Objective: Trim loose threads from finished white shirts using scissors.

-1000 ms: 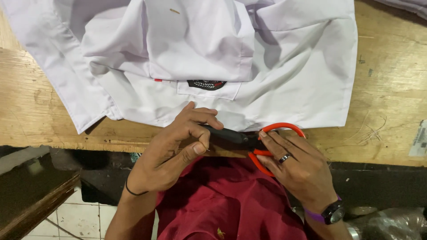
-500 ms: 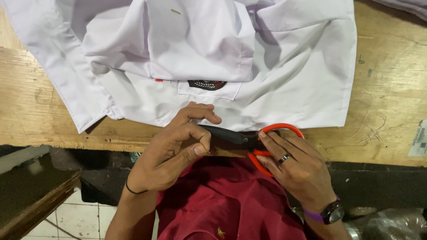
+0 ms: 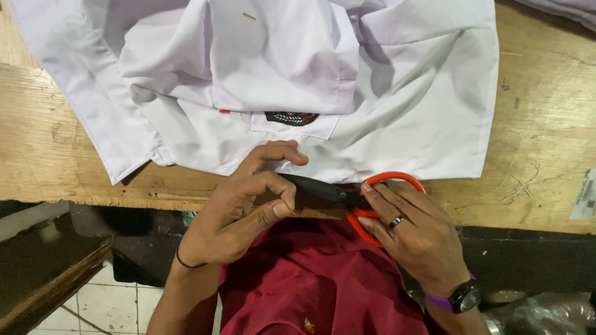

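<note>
On the worn wooden tabletop (image 3: 546,124) a white shirt (image 3: 279,74) lies spread across the upper frame, apparently uncut, while at lower centre the right hand (image 3: 416,239) grips orange-handled scissors (image 3: 347,195) and the left hand's (image 3: 239,208) fingers (image 3: 276,186) pinch together at the closed blades.

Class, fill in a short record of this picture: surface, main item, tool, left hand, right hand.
Surface: wooden table
Main item: white shirt spread flat, dark badge on pocket
Tool: scissors, orange handles, dark blades
Left hand: fingers pinched at the blade tips
Right hand: holds the orange handles; ring and wristwatch worn
</note>
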